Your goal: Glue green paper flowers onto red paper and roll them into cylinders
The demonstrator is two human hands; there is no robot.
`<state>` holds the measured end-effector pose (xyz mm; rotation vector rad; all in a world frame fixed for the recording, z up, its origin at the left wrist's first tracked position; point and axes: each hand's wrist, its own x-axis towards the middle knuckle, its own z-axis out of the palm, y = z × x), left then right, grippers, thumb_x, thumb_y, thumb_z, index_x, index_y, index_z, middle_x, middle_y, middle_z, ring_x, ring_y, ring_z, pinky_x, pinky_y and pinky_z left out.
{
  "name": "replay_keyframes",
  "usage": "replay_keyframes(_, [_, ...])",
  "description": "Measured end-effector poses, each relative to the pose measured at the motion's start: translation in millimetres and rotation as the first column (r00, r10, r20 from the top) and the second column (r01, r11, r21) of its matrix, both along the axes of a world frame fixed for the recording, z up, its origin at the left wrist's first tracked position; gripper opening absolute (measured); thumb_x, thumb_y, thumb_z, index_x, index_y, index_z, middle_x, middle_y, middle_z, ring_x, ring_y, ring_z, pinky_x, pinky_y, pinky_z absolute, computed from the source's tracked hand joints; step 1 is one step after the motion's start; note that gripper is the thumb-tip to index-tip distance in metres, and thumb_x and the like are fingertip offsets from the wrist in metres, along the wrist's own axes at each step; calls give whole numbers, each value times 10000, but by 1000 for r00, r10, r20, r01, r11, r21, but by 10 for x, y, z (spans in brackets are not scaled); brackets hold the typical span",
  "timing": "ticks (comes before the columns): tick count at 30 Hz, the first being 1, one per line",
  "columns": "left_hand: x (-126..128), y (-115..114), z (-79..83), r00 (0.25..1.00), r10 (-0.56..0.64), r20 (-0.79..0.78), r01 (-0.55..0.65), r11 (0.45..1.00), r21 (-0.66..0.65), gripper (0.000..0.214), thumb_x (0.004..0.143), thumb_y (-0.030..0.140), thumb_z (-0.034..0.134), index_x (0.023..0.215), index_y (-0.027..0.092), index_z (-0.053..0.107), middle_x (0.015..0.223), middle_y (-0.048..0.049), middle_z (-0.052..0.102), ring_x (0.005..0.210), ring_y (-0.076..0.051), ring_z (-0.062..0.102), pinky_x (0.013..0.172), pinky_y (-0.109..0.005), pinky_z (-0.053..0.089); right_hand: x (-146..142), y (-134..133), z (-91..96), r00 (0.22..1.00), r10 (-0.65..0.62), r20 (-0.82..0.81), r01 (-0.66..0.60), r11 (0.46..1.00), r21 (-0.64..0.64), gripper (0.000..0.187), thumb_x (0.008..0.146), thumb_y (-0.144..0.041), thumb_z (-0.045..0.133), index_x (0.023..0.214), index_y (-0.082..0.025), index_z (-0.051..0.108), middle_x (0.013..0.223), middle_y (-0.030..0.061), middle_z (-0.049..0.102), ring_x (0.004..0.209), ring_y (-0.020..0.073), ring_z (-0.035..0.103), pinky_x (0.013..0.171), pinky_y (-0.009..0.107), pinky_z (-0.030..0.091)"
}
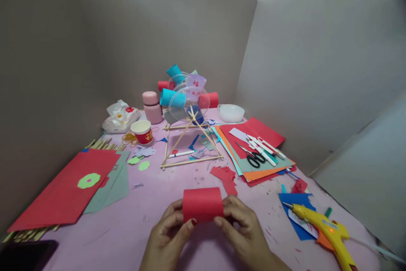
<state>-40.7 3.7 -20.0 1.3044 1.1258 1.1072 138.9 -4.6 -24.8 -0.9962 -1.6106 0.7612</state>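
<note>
Low over the near middle of the table, a red paper tube (203, 202) lies sideways between my two hands. My left hand (173, 231) is closed on its left end, thumb on the near side and fingers behind. At the other end, my right hand (242, 226) grips the tube with the thumb at its lower right edge. The fingertips inside or behind the paper are hidden. Beyond my hands stands a wheel model (189, 106) of clear discs with blue, red and purple paper cups, on a frame of wooden sticks (192, 162).
A yellow glue gun (330, 228) with a lit orange light lies at the right on blue paper. Black-handled scissors (253, 160) and several white pens rest on stacked coloured paper. Red sheets (69, 182) lie left; a paper cup (141, 132) and pink flask (152, 108) stand behind.
</note>
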Motion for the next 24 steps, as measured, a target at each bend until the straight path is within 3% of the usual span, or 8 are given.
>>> replay_keyframes(4, [-61,6,-40,976,138,-169,-112,982,155,148,717,363,661,712,221,702,968,-53,584,932,-203,577,778,-230,479,10,29,-38,998,-4,-58,-1,996,-90,178,823,-283,582,705,-169,650,708,36,536,683,161,507,595,257,380])
replay_keyframes(7, [-100,1,-26,969,125,-214,-86,979,184,157,749,352,630,681,220,678,776,-15,554,729,-160,571,645,-203,474,21,39,-50,997,-8,-73,-1,992,-127,189,818,-295,586,689,-167,641,705,29,525,669,155,499,593,254,376])
replay_keyframes(13, [-75,-22,29,993,6,-121,0,999,50,187,789,356,581,707,207,659,823,-28,640,786,-181,598,707,-225,470,14,49,-70,994,-49,-94,32,983,-180,233,789,-323,620,618,-168,593,670,2,489,623,136,466,561,242,350])
replay_keyframes(24, [-29,-40,70,996,41,-76,-50,991,-121,233,728,423,625,706,196,673,667,4,655,637,-156,534,574,-201,431,13,69,-68,996,-23,-88,2,974,-227,314,816,-389,564,593,-168,544,648,1,462,636,146,442,583,260,329])
